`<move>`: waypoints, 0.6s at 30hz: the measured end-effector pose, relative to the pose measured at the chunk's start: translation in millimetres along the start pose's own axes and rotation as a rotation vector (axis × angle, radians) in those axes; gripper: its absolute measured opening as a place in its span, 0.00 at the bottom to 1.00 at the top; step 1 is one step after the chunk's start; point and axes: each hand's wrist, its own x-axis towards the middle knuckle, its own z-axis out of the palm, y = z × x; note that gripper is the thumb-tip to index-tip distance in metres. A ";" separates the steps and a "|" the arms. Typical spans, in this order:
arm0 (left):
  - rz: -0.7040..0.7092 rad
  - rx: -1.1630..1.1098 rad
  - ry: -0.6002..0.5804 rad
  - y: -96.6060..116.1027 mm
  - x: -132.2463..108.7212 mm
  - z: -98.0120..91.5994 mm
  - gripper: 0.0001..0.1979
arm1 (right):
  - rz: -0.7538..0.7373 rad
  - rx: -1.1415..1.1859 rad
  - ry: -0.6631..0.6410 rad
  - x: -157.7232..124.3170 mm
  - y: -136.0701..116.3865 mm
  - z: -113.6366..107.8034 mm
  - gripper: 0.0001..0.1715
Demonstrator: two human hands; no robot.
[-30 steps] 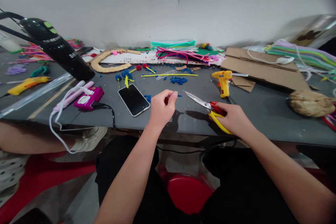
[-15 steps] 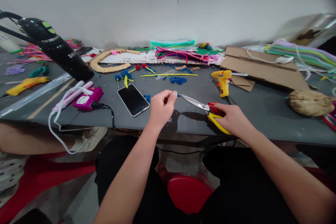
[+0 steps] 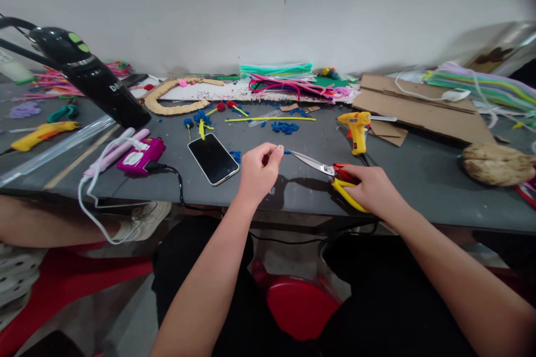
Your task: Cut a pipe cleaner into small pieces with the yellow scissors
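My left hand (image 3: 263,170) is closed in a pinch above the front part of the table. From its fingertips pokes the short end of a blue pipe cleaner (image 3: 287,152); the rest is hidden by the fingers. Scissors (image 3: 312,162) with one red and one yellow handle are gripped in my right hand (image 3: 371,189). Their tips point left and lie right at the blue end. Cut blue pieces (image 3: 285,128) form a small heap farther back. A straight yellow-green pipe cleaner (image 3: 270,119) lies behind that heap.
A phone (image 3: 213,159) lies left of my hands. To the right a yellow glue gun (image 3: 355,131) stands before cardboard sheets (image 3: 419,106). At left are a purple power block (image 3: 140,157) with cables and a tilted black device (image 3: 98,81). Another person's leg (image 3: 54,223) shows at lower left.
Both hands hold nearly the same position. Slightly more of the blue end shows between the fingertips and the scissor tips. The whole view has shifted a little.
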 end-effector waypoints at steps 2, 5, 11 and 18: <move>0.003 -0.004 0.001 0.0 0.2 0.0 0.16 | 0.008 0.013 -0.003 -0.8 0.1 -0.7 0.07; 0.008 -0.010 0.003 -0.2 0.4 0.0 0.16 | 0.011 0.025 -0.009 -2.2 -0.6 -2.8 0.08; 0.014 -0.006 0.002 -0.8 0.2 0.0 0.15 | -0.031 0.030 -0.041 -2.1 -1.6 -4.2 0.09; 0.022 0.007 0.001 0.8 0.4 -0.2 0.14 | -0.021 0.013 -0.055 -1.4 -0.7 -2.7 0.10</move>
